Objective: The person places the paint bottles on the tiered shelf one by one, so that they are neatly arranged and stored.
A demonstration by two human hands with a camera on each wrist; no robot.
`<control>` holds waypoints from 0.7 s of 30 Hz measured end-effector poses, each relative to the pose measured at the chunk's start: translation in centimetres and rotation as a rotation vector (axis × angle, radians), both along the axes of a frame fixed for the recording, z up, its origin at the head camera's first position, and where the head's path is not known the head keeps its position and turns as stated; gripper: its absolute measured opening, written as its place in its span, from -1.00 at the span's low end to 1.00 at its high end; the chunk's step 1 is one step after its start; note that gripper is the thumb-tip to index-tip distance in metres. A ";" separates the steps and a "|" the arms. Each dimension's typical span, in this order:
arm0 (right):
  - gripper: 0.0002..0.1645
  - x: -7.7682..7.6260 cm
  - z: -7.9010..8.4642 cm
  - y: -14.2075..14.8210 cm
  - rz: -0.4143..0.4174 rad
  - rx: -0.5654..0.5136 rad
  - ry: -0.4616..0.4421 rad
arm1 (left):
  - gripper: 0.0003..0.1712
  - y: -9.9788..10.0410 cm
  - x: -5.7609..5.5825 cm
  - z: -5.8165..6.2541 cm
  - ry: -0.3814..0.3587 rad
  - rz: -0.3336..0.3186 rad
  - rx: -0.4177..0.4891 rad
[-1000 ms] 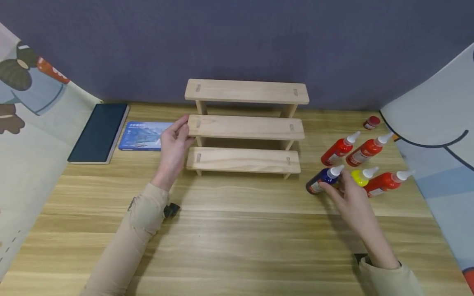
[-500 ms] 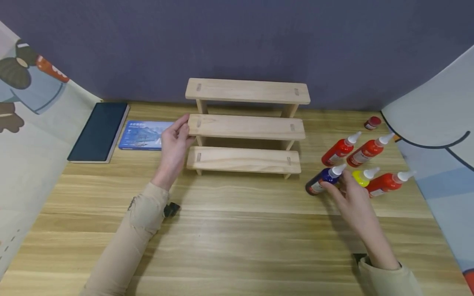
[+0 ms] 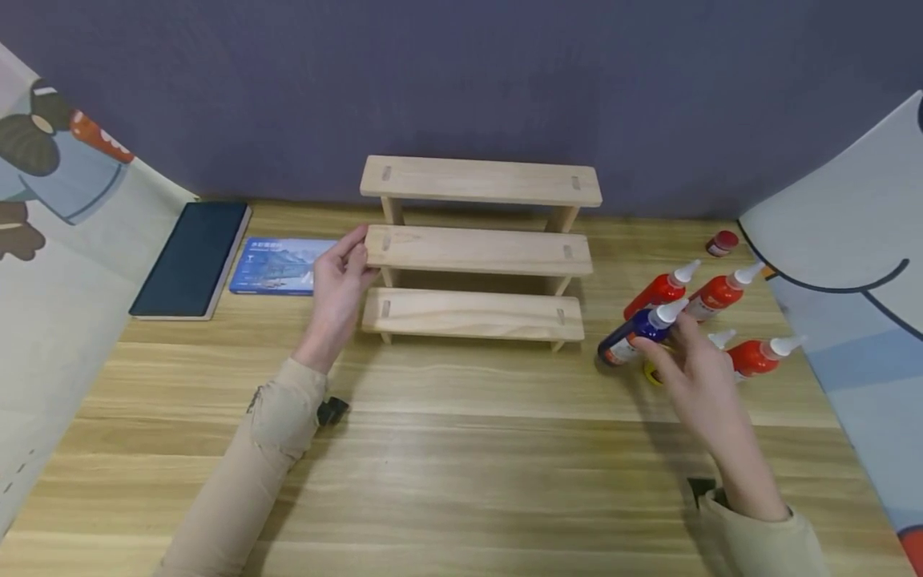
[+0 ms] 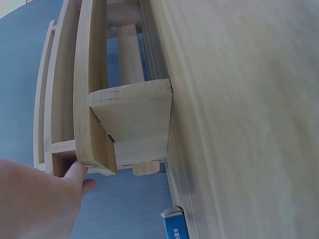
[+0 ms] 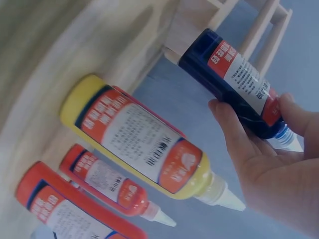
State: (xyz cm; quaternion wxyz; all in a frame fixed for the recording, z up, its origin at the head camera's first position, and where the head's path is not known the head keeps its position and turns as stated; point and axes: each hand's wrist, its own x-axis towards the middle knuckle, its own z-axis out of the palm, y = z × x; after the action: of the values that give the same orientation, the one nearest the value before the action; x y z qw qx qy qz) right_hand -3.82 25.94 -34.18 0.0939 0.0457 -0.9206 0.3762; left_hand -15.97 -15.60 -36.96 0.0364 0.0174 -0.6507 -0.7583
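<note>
In the head view a three-tier wooden step shelf (image 3: 479, 249) stands against the dark back wall. My left hand (image 3: 339, 276) grips the left end of its middle tier, thumb and fingers at the board's edge. My right hand (image 3: 695, 373) pinches a dark blue paint bottle (image 3: 630, 335) with a white nozzle near its shoulder. In the right wrist view the blue bottle (image 5: 234, 82) is raised off the table, its base pointing toward the shelf. A yellow paint bottle (image 5: 139, 139) stands right beside that hand, largely hidden by it in the head view.
Several red paint bottles (image 3: 753, 357) stand around the right hand. A small red-lidded jar (image 3: 723, 243) sits behind them. Left of the shelf lie a blue flat box (image 3: 277, 266) and a dark notebook (image 3: 191, 260). Printed panels flank the table at both sides.
The blue bottle has been lifted up from the table by my right hand, which now covers more of the yellow bottle. My left hand stays on the shelf.
</note>
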 end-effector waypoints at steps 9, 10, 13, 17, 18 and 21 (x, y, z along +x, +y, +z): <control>-0.48 -0.8 1.4 -0.6 0.019 -0.054 0.011 | -0.46 -0.1 0.0 0.1 -0.007 -0.001 -0.002; -0.48 -0.9 1.5 -0.7 0.024 -0.057 0.024 | -0.46 -0.1 0.0 0.1 -0.008 0.000 -0.003; -0.47 -1.3 1.9 -0.9 0.041 -0.069 0.046 | -0.46 -0.2 -0.1 0.0 -0.010 0.001 -0.008; -0.44 -1.8 2.7 -1.2 0.039 -0.072 0.059 | -0.46 -0.2 -0.1 0.0 -0.007 -0.002 -0.011; -0.44 -1.9 2.9 -1.3 0.037 -0.071 0.065 | -0.46 -0.1 -0.1 0.0 -0.007 -0.003 -0.011; -0.46 -2.2 3.4 -1.4 0.021 -0.072 0.071 | -0.46 -0.1 -0.1 0.0 -0.009 -0.003 -0.011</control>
State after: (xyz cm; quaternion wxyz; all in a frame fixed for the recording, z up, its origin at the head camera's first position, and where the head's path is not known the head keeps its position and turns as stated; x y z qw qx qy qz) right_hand -6.00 24.52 -30.80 0.1239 0.0653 -0.9020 0.4084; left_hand -16.05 -15.68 -36.99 0.0325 0.0195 -0.6550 -0.7547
